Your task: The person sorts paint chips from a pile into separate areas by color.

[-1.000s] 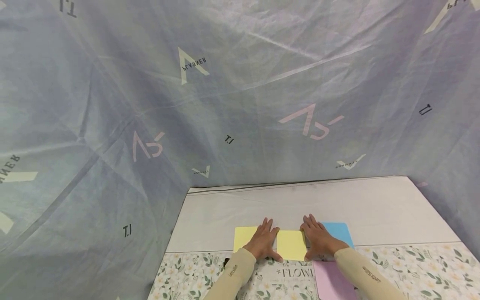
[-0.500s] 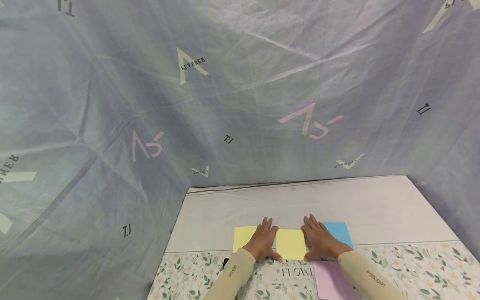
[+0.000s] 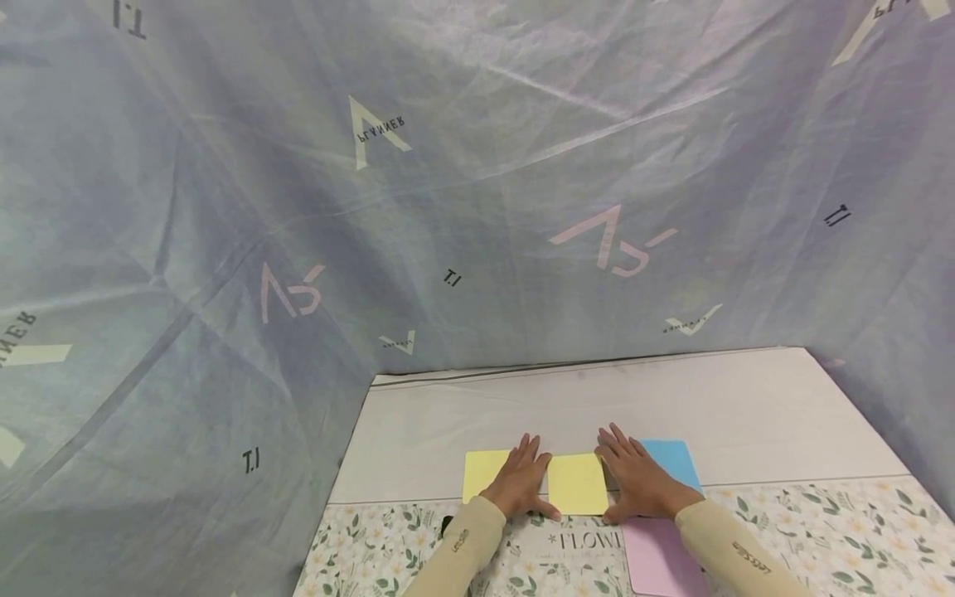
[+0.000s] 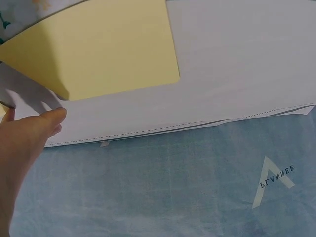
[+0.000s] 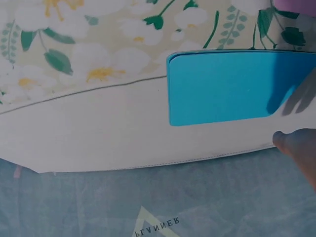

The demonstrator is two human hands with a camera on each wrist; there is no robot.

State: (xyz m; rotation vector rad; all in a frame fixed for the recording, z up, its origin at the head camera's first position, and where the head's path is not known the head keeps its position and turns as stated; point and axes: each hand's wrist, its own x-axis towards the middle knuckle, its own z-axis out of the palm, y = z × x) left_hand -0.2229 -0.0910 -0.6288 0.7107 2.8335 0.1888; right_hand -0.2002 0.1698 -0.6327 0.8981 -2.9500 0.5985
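Note:
A square yellow card lies flat between my two hands in the head view. My left hand, fingers spread and straight, rests along its left side, thumb at the near corner. On the opposite side is my right hand, also with extended fingers, its thumb by the near right corner. Under and left of my left hand lies another yellow card, partly covered in the head view. A blue card with rounded corners shows beyond my right hand. Closer to me, a pink card is partly covered by the right sleeve.
The table has a white strip at the back and a floral cloth in front, printed with lettering. A grey-blue fabric curtain rises behind and at both sides. A small black object peeks out beside the left sleeve.
My right hand has shifted very slightly and its fingers reach a little further over the yellow card's far right corner. That card is turned slightly. The left hand stays about where it was.

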